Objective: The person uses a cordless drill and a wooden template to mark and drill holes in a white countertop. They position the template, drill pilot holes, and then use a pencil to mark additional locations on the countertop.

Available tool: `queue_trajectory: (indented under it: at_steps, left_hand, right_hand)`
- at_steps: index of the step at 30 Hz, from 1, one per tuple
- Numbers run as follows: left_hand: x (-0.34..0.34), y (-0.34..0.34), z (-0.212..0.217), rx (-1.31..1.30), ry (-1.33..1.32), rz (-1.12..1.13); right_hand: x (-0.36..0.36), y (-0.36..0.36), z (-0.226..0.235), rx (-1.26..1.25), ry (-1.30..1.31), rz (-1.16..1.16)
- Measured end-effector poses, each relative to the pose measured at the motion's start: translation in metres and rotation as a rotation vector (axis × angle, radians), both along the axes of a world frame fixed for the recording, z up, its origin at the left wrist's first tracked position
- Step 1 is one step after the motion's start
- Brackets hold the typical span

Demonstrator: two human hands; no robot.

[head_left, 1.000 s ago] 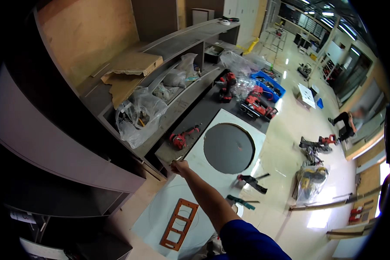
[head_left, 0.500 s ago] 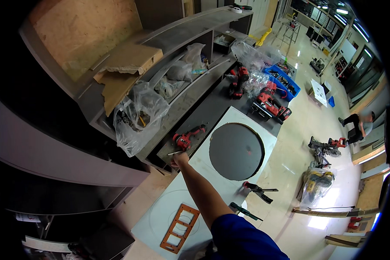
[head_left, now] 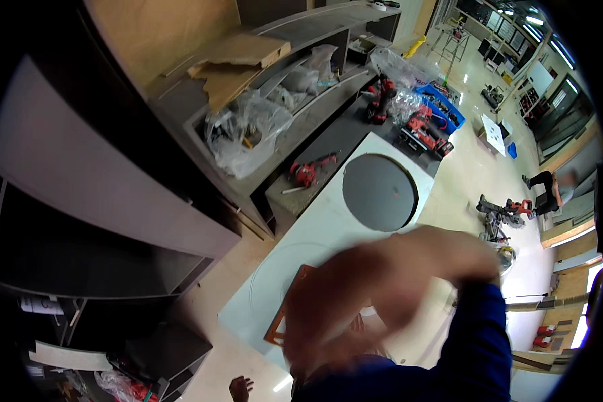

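Note:
My right arm, in a blue sleeve, bends across the lower middle. Its hand is smeared by motion over the near part of a white board, and its fingers cannot be made out. At the lower edge my left hand hangs left of the board, fingers apart, holding nothing. An orange-brown template with rectangular openings lies on the board, mostly hidden by the right hand. Farther along, the board has a large round cut-out with grey showing through. A red power tool and a thin pale stick rest beside the board.
Red cordless tools and a blue bin of small parts sit at the far end. Plastic bags and torn cardboard lie on the curved shelving at left. A person sits far right, near a saw.
My right hand has drawn back from beside the red power tool and pale stick to the near part of the board. My left hand has come into view. The view has shifted.

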State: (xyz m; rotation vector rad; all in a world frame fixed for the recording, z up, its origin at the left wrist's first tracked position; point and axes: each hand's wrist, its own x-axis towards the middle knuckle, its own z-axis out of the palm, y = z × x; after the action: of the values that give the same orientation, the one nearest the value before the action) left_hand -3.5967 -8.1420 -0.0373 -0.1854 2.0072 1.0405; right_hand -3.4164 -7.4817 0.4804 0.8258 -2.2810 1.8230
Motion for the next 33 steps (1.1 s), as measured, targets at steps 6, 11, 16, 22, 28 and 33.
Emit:
queue_trajectory:
  at_steps: [6, 11, 16, 22, 28, 33]
  left_hand:
    - [-0.047, -0.03, -0.045, -0.001, -0.048, -0.159]
    - [-0.031, -0.062, -0.037, -0.042, -0.155, 0.003]
    - [0.016, -0.118, -0.062, -0.133, -0.29, -0.021]
    - [0.024, -0.149, -0.075, -0.143, -0.426, -0.022]
    - [0.007, -0.12, -0.064, -0.098, -0.278, -0.019]
    - [-0.01, -0.081, -0.049, -0.05, -0.25, -0.057]
  right_hand:
    - [-0.001, -0.121, 0.092, 0.357, 0.364, -0.009]
    - [0.006, -0.167, 0.105, 0.587, 0.467, -0.113]
    - [0.013, -0.193, 0.113, 0.718, 0.51, -0.202]
    - [0.013, -0.208, 0.122, 0.835, 0.529, -0.289]
    - [0.017, -0.213, 0.129, 0.917, 0.519, -0.373]
    - [0.023, -0.204, 0.135, 0.979, 0.518, -0.459]
